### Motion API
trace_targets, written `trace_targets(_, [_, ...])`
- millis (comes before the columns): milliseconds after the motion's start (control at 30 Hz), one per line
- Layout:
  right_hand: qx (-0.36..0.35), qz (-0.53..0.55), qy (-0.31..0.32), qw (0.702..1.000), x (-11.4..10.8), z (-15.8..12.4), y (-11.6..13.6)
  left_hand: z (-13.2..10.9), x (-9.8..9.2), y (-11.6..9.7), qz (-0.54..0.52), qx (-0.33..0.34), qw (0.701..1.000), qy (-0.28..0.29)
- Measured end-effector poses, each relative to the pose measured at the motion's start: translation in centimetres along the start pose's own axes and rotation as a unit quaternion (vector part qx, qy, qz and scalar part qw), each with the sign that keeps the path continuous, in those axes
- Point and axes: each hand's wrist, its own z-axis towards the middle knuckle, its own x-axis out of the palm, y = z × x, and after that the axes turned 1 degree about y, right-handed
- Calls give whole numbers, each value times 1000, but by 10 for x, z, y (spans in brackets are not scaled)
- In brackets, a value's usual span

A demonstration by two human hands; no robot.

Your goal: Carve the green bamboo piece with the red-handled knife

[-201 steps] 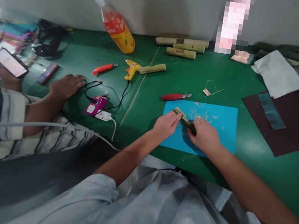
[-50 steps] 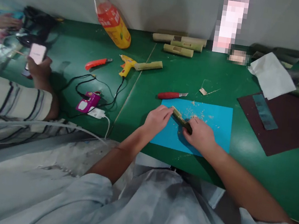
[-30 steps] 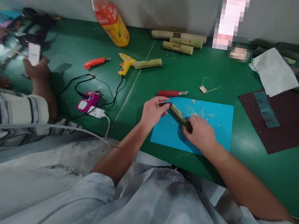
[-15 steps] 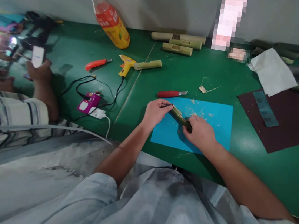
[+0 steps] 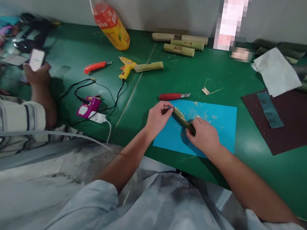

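Note:
My right hand grips the lower right end of a short green bamboo tube, which has a notch cut in its upper side. My left hand is closed in a pinch at the tube's upper left end. Whatever lies between those fingertips is too small and dark to make out. Under both hands is a blue sheet strewn with pale shavings. Just beyond the left hand lies a red-handled knife, its blade pointing right.
Behind are a yellow glue gun, an orange cutter, a drink bottle and several cut bamboo pieces. A purple power socket with cables sits left. At right is a dark brown sheet. Another person's hand holds a phone.
The view has shifted slightly. My hands stay at the two ends of the bamboo tube, with the left fingers turned a little. At far left, the other person's further hand has moved.

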Motion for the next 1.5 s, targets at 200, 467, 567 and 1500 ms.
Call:
trace_targets(200, [1,1,-4,1000,0,-1,0,-4,-1,7,84,84,993,-18])
trace_targets(467, [-4,0,-9,1000,1,-1,0,-8,-9,5,187,218,958,-11])
trace_targets(567, [-4,-3,-9,1000,2,-1,0,-9,-10,7,194,260,946,-11])
trace_targets(1500, [-10,-3,-17,1000,7,0,-1,-14,2,11,262,321,910,-6])
